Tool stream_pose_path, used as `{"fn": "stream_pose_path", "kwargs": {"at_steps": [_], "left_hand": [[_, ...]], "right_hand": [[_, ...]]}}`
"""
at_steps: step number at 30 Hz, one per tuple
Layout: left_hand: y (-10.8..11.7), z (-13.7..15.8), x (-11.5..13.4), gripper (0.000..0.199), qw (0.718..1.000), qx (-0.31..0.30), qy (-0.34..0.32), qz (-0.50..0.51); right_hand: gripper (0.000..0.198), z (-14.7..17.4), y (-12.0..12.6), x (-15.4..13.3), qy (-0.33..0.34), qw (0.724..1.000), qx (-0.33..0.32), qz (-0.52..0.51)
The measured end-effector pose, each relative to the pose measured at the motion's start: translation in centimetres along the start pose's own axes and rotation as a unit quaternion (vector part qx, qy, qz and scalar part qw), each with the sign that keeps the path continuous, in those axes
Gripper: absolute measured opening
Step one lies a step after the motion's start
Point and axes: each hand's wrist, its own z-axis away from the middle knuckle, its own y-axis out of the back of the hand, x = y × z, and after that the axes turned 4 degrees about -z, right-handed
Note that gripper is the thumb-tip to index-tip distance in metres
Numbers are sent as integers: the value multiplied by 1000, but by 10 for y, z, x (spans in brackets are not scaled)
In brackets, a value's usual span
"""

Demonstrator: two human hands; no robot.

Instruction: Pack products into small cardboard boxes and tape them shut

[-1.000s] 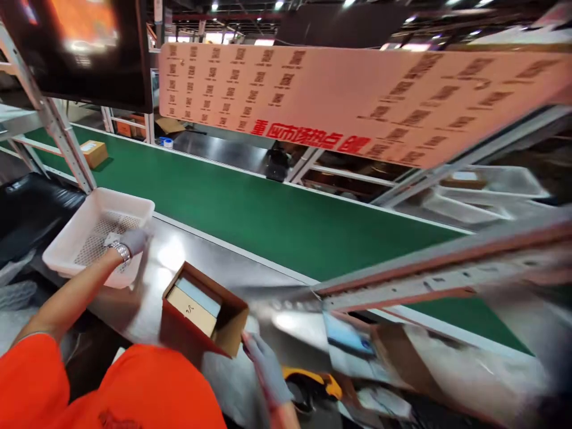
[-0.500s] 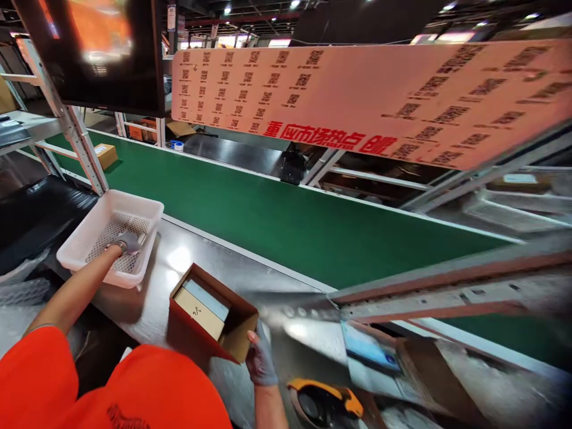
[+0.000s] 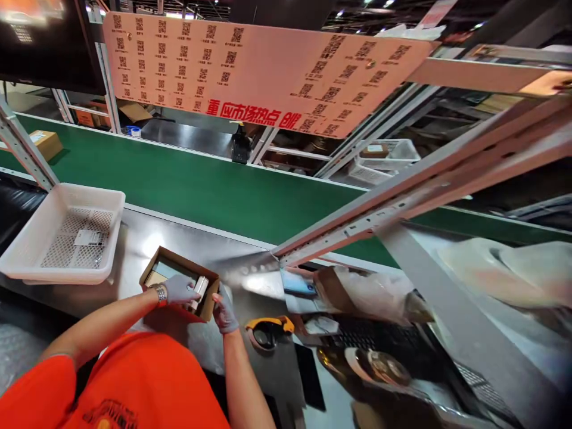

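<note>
Mesh-bottomed white plastic tray sits at the far left of the steel bench, a small white label lying flat inside it. Just right of it stands an open brown cardboard box, flaps up, with a tan packet visible inside. The left hand, in a grey glove with a metal watch at the wrist, is inside the box, fingers closed around a small white cylinder. The right hand, also grey-gloved, grips the box's near right corner with fingers curled on the wall. Right of that a yellow and black tape dispenser lies on the bench. Behind everything runs a green conveyor belt.
</note>
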Motion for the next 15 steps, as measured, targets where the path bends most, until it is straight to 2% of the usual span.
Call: {"fn": "stream_pose_path", "kwargs": {"at_steps": [2,4,6,7,8,9,11,13,15], "left_hand": [[-3,-2,-4,52,999,35,-3,-38],[8,6,-17,62,988,121,-7,-100],[24,17,-34,72,955,240,11,-174],[32,23,-43,76,936,283,35,-205],[38,28,-52,79,925,299,63,-228],[41,33,-61,79,924,283,86,-241],[41,39,-74,76,945,189,103,-245],[34,41,-81,73,962,91,78,-246],[28,40,-82,74,963,42,51,-261]], "right_hand": [[69,0,1,-1,-3,1000,5,-3],[70,1,2,-2,5,1000,10,3],[68,2,2,-2,15,1000,18,13],[68,3,2,-3,18,999,21,20],[68,3,2,-3,18,999,21,28],[69,3,1,-3,18,999,21,36],[74,1,1,-1,21,998,17,49],[81,-2,0,2,23,998,15,57],[87,-7,-2,9,20,996,31,80]]}}
